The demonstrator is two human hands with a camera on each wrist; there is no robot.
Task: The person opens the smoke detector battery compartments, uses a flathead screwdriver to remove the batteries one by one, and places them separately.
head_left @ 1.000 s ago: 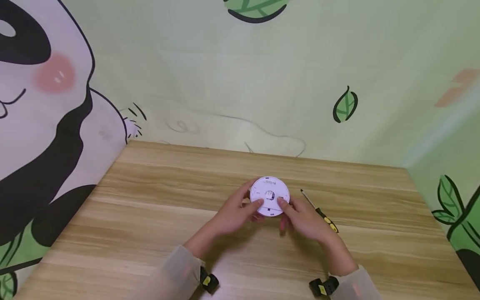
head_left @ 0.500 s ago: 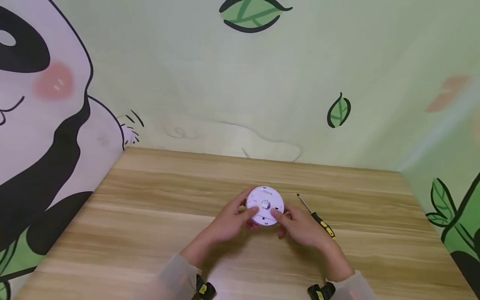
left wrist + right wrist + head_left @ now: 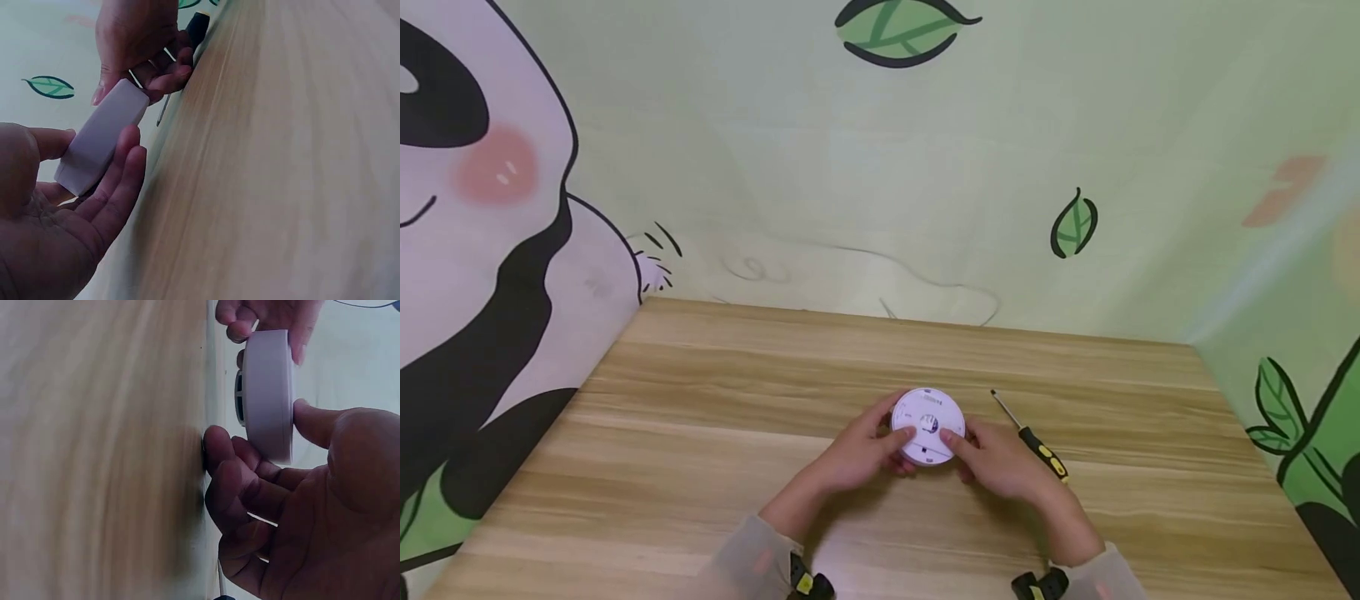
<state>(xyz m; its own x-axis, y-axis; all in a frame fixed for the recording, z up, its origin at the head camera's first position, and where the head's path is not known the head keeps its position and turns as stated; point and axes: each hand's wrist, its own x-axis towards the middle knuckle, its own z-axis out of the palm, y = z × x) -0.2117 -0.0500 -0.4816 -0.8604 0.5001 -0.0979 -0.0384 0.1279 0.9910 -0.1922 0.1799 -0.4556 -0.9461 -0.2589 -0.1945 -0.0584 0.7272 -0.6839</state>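
Left hand [image 3: 859, 450] and right hand [image 3: 1004, 458] pinch a round white device [image 3: 928, 425] at its eight and four o'clock, apparently to steady it above the table [image 3: 685, 467], a screwdriver [image 3: 1033, 442] lying at three.

White disc [image 3: 917, 407]: print [image 3: 932, 401] too small to read.
Screwdriver [image 3: 1037, 450]: mostly cut off in the right wrist view.
Panda [image 3: 523, 267]: cut by the head view's left edge.
Left sleeve [image 3: 752, 554]: cut off below there.
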